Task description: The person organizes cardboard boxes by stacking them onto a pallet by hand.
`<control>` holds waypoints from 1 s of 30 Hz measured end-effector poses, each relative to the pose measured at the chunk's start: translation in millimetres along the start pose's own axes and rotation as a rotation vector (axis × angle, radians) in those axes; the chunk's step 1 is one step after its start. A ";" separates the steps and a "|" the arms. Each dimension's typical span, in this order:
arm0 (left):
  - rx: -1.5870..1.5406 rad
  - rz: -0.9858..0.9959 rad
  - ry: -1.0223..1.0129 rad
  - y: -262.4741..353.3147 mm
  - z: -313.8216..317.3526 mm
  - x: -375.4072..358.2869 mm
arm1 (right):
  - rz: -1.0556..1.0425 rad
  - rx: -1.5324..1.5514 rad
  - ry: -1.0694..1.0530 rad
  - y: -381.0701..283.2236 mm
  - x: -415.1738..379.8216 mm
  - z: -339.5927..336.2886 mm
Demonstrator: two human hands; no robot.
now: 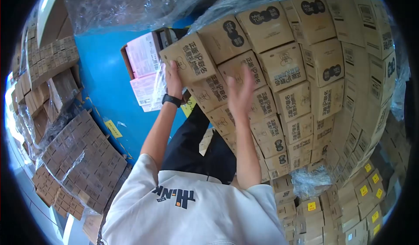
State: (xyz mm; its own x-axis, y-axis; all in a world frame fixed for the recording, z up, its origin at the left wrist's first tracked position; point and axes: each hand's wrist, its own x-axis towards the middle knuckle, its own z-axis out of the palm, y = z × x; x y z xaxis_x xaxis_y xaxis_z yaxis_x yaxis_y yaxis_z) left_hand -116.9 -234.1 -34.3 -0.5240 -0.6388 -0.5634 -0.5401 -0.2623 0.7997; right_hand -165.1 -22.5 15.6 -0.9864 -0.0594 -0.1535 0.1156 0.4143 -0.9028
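Observation:
My left hand (173,82), with a black watch on its wrist, is against the lower left edge of a brown cardboard box (192,60), gripping it there. Dark Chinese print covers the box, which is tilted at the near corner of a tall stack of like boxes (279,66). Some of the left fingers are hidden behind the box. My right hand (241,94) is raised in front of the stack, fingers apart and nothing in it. Left of the held box, a carton with pink-and-white boxes (143,58) stands open.
Clear plastic wrap (139,5) hangs across the top. Blue floor (98,79) shows at left, with a yellow label (113,129). A flat wrapped stack of cartons (85,160) lies at lower left. Crumpled plastic (310,180) and yellow-labelled boxes (311,206) are at lower right.

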 end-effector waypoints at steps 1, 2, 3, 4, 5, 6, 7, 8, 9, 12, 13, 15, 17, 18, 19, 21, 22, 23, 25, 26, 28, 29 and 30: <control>-0.026 -0.002 -0.006 -2.3 1.1 -1.2 | 0.099 -0.055 0.096 0.1 -11.9 -27.8; -0.051 0.001 -0.014 -3.4 1.4 -0.5 | 0.167 -0.086 0.210 5.1 -24.0 -56.5; -0.021 -0.011 -0.021 -4.5 -0.8 -0.2 | 0.234 -0.118 0.328 13.0 -37.1 -87.2; 0.006 -0.022 -0.030 -6.2 -2.1 0.3 | 0.291 -0.149 0.406 27.8 -52.4 -118.8; -0.064 -0.044 -0.026 -7.3 -1.2 0.5 | 0.344 -0.179 0.484 46.9 -67.6 -150.6; -0.136 -0.041 -0.023 -12.8 -4.0 3.4 | 0.396 -0.188 0.503 66.1 -84.9 -185.1; -0.206 -0.041 -0.017 -19.3 -8.1 4.9 | 0.450 -0.197 0.519 82.6 -95.8 -216.0; -0.238 0.136 0.009 -17.2 -10.6 -0.3 | 0.502 -0.101 0.535 95.2 -97.1 -242.8; -0.310 0.131 0.216 -15.2 -12.0 -4.8 | 0.553 0.000 0.553 106.2 -98.4 -265.9; -0.216 0.201 0.402 7.4 7.2 -52.7 | 0.591 0.422 0.575 103.4 -66.3 -287.0; -0.174 0.234 0.363 -7.6 12.0 -61.9 | 0.573 0.619 0.578 113.5 -48.0 -292.9; -0.051 0.327 0.184 -8.3 42.0 -102.6 | 0.515 0.832 0.507 105.8 -2.6 -286.9; -0.034 0.394 0.067 -4.5 71.8 -127.7 | 0.654 0.820 0.600 101.1 25.0 -287.5; -0.027 0.436 0.040 4.9 87.7 -139.1 | 0.629 0.835 0.665 92.6 22.3 -284.1; -0.022 0.479 0.014 12.7 100.8 -147.1 | 0.602 0.850 0.727 83.4 19.7 -276.2; -0.082 0.504 -0.111 20.9 120.1 -148.7 | 0.540 0.978 0.788 82.0 12.1 -273.6; -0.108 0.514 -0.168 26.5 126.8 -150.8 | 0.509 0.936 0.797 72.7 6.3 -270.4; -0.112 0.462 -0.245 33.6 133.7 -154.7 | 0.478 0.895 0.808 62.4 0.3 -264.4; -0.101 0.401 -0.375 45.4 135.9 -160.4 | 0.379 0.772 0.837 45.2 -15.1 -256.6; -0.095 0.367 -0.442 47.3 135.2 -163.0 | 0.332 0.678 0.820 40.9 -28.5 -256.6; -0.106 0.334 -0.492 44.9 124.8 -162.8 | 0.249 0.490 0.779 36.8 -59.5 -257.2; -0.112 0.307 -0.514 41.2 116.0 -162.2 | 0.225 0.478 0.626 41.9 -77.8 -264.2; -0.111 0.279 -0.536 37.3 104.8 -161.0 | 0.206 0.469 0.474 51.4 -98.4 -273.4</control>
State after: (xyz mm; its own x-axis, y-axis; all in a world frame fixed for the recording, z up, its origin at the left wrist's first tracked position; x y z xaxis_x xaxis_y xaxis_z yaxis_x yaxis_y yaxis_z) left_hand -121.7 -65.2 64.4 -0.9093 -0.2494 -0.3331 -0.2785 -0.2298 0.9325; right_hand -94.1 252.9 94.2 -0.8714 0.4252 -0.2448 0.2392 -0.0674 -0.9686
